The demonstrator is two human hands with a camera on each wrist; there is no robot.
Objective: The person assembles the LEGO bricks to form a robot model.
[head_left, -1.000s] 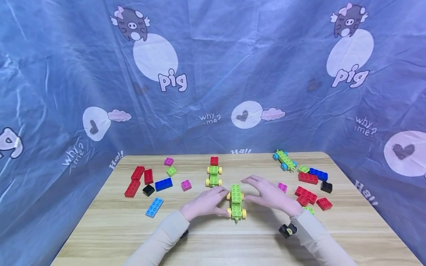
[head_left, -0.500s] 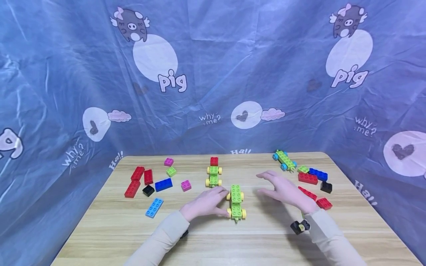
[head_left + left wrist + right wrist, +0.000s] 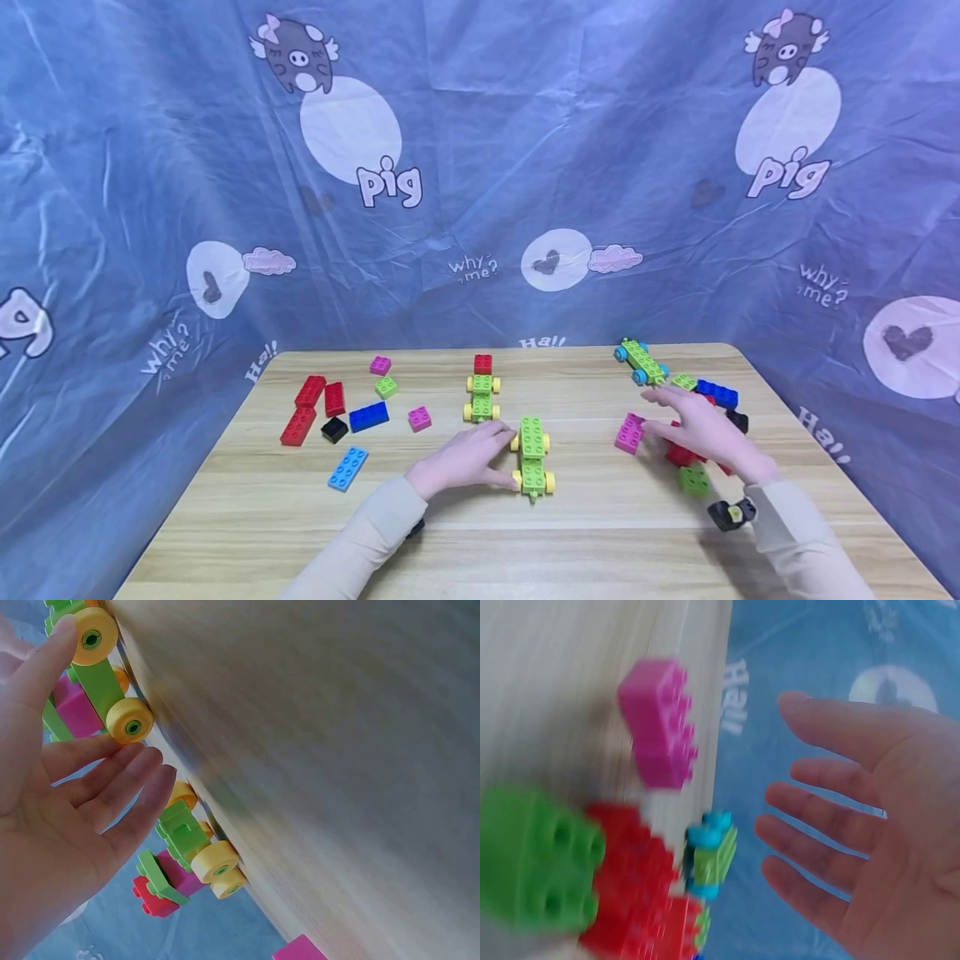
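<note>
A lime green toy car (image 3: 533,457) with yellow wheels stands mid-table, studs up. My left hand (image 3: 463,460) lies along its left side, thumb at the near wheel and fingertips at the far one. In the left wrist view, a magenta brick (image 3: 77,707) sits within the car's green body, and the fingers stay fairly straight. My right hand (image 3: 708,429) hovers over bricks at the right, fingers spread and holding nothing in the right wrist view. Nearest it are a magenta brick (image 3: 629,433), partly covered red bricks (image 3: 681,452) and a lime brick (image 3: 694,481).
Behind the car stands a second green car (image 3: 482,398) with yellow wheels, a red brick (image 3: 483,363) at its far end. A blue-wheeled green car base (image 3: 642,360) lies far right, near a blue brick (image 3: 717,393). Several bricks, including a light blue one (image 3: 348,468), lie left.
My right hand has moved away from the car to the right, over the bricks there, uncovering the magenta brick. The left hand and the car have stayed in place.
</note>
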